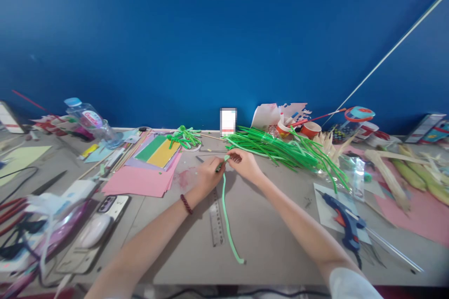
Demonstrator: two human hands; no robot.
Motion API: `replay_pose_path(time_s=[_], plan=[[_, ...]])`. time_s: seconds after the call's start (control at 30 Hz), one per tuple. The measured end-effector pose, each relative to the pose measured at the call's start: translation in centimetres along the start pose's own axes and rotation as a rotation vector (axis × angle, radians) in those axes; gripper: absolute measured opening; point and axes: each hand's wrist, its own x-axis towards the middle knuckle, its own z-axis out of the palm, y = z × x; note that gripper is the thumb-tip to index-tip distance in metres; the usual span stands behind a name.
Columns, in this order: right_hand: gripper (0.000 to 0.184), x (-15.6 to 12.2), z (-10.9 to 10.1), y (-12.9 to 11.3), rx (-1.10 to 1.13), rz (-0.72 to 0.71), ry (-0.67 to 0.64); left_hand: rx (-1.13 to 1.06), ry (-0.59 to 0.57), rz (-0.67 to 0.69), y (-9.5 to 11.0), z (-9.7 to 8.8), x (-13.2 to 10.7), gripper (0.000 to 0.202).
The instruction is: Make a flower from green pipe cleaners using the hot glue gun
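Both of my hands meet at the table's middle, pinching the far end of a light green pipe cleaner [227, 217]. My left hand [207, 175], with a dark bead bracelet on the wrist, is closed on it from the left. From the right, my right hand [242, 162] grips the same tip. The pipe cleaner trails toward me across the grey table [266, 233] and ends near the front edge. A clear ruler [216, 218] lies flat just left of it.
A heap of green pipe cleaners [280, 149] lies behind my right hand. Coloured paper sheets [150, 168] sit at left, with a phone [108, 204], mouse [94, 230] and water bottle [89, 119]. A blue glue gun [345, 222] and corn husks [414, 173] are at right.
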Motion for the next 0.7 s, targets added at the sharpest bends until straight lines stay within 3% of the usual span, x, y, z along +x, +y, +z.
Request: replay_pose_path(time_s=[0.3, 0.7], plan=[[0.016, -0.9, 0.8, -0.1, -0.247, -0.017, 0.099, 0.193, -0.005, 0.14, 0.6, -0.6, 0.2, 0.012], [0.014, -1.4, 1.3, -0.9, -0.378, 0.036, 0.14, 0.18, -0.08, 0.105, 1.5, -1.2, 0.5, 0.014]])
